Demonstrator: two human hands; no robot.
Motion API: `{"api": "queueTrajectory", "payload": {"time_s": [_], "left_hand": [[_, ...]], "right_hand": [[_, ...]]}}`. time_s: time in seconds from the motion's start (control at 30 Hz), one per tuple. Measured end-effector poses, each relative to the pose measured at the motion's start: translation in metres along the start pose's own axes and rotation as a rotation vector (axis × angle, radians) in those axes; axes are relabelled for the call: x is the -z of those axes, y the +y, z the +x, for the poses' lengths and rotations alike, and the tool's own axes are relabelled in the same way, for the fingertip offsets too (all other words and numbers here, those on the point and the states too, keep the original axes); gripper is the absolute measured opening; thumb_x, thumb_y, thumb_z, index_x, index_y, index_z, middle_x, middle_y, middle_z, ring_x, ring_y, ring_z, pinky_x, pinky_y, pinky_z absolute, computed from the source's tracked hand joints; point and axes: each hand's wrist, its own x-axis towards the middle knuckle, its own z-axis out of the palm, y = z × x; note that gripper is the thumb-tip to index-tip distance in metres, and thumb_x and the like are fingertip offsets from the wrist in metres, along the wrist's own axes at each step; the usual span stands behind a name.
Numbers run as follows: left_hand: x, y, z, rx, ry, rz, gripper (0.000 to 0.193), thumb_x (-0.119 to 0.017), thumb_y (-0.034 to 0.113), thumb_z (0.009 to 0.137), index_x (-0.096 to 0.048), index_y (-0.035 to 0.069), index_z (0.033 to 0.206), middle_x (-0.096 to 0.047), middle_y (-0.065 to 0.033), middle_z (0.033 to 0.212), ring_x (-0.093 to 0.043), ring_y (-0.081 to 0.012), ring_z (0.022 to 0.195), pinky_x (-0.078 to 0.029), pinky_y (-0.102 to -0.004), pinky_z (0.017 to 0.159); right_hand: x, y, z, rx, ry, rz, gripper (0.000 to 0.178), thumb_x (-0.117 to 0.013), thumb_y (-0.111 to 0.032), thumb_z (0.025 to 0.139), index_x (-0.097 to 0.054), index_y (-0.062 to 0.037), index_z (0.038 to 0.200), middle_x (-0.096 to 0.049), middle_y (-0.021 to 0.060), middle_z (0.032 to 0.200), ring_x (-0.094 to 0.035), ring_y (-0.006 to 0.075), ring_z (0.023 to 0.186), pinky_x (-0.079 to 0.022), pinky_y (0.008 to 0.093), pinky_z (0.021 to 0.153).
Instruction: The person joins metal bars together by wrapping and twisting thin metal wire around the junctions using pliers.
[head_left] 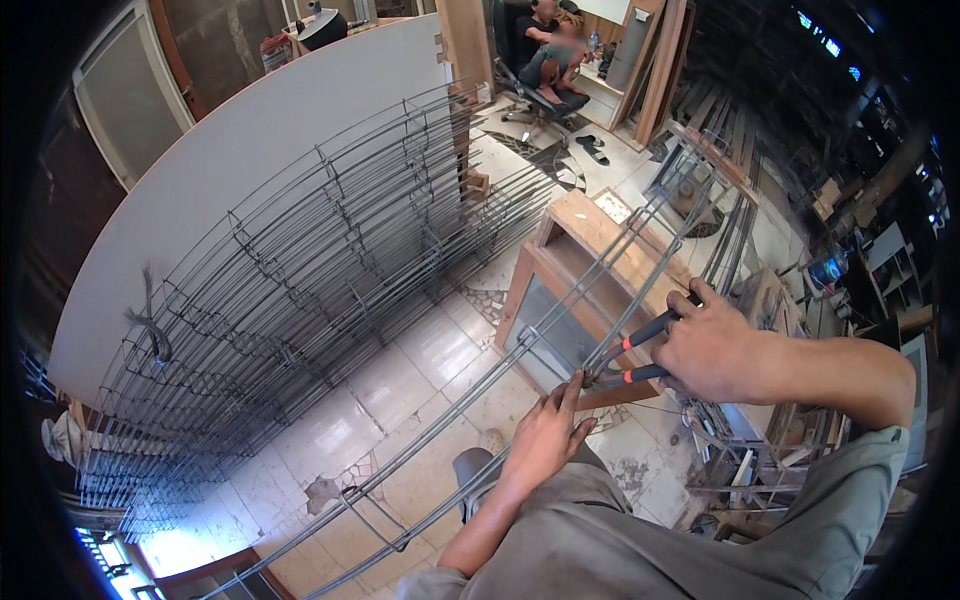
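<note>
In my right hand (715, 345) is a pair of pincers (648, 332) with dark handles and orange-red bands. Its fingers wrap round the spread handles. The small jaws meet a steel rod of a long rebar cage (440, 425), close to a joint. My left hand (545, 435) lies by the same joint, fingers stretched along the rod towards the jaws and thumb apart. Rectangular stirrups, one of them a wire stirrup (375, 520), link the cage's parallel rods. Any tie wire at the jaws is too small to make out.
A wooden cabinet frame (590, 235) stands under the cage's far part. Many finished rebar cages (330, 230) are stacked at left against a white curved board (250, 130). A person (555, 60) sits on an office chair at the back. Scrap wood (745, 470) clutters the right.
</note>
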Motion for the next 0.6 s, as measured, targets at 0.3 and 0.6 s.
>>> {"api": "queueTrajectory", "payload": {"time_s": [0.3,0.6], "left_hand": [[-0.001,0.001,-0.001,-0.037,0.038,-0.022,0.076,-0.067,0.031,0.088,-0.029,0.002,0.148,-0.055,-0.0258,0.128,-0.057,-0.0437,0.111,-0.046,-0.0464,0.097],[-0.003,-0.006,-0.003,-0.023,0.082,-0.054,0.078,-0.068,0.029,0.087,-0.029,-0.007,0.144,-0.060,-0.0282,0.097,-0.059,-0.0439,0.098,-0.048,-0.0478,0.086]], "right_hand": [[-0.004,0.005,-0.002,0.009,0.058,0.026,0.034,-0.061,-0.039,0.088,-0.071,-0.0074,0.086,-0.068,0.0179,0.099,-0.052,0.0353,0.122,-0.031,0.0585,0.107],[0.003,0.001,0.001,0.001,0.012,-0.006,0.035,-0.064,-0.037,0.087,-0.069,-0.0073,0.104,-0.068,0.0153,0.102,-0.048,0.0329,0.126,-0.029,0.0518,0.110]]}}
